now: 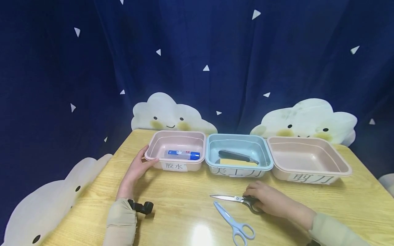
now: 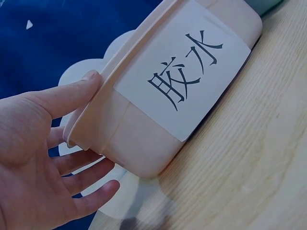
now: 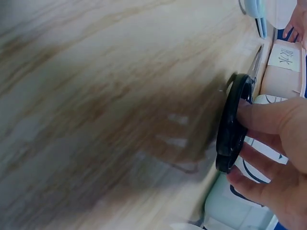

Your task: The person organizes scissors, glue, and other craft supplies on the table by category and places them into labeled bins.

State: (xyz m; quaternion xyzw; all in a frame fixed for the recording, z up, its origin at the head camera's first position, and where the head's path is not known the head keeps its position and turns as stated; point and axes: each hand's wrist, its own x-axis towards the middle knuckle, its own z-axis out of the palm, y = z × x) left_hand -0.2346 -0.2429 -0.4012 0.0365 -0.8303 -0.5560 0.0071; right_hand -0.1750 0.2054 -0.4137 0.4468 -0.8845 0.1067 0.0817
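My right hand [image 1: 270, 201] pinches the black-handled scissors [image 1: 248, 202] by the handle loops, with the blades pointing left. In the right wrist view, the thumb and fingers hold the black handle [image 3: 231, 125] just over the tabletop. Light blue scissors [image 1: 230, 220] lie on the table closer to me. At the left, my left hand [image 1: 139, 169] touches the near left corner of a pink bin [image 1: 196, 166]; the thumb rests on its rim and the other fingers extend loosely along the outer side. Inside that bin lies a clear glue tube with a blue cap [image 1: 183, 155].
Beside the pink bin stands a blue bin [image 1: 210, 162] with a grey utility knife [image 1: 234, 155] and a yellow item [image 1: 237, 162] in it. A beige bin [image 1: 311, 159] stands at the right. White labels face front. Cloud-shaped cushions [image 1: 172, 114] line the far table edge before a navy curtain.
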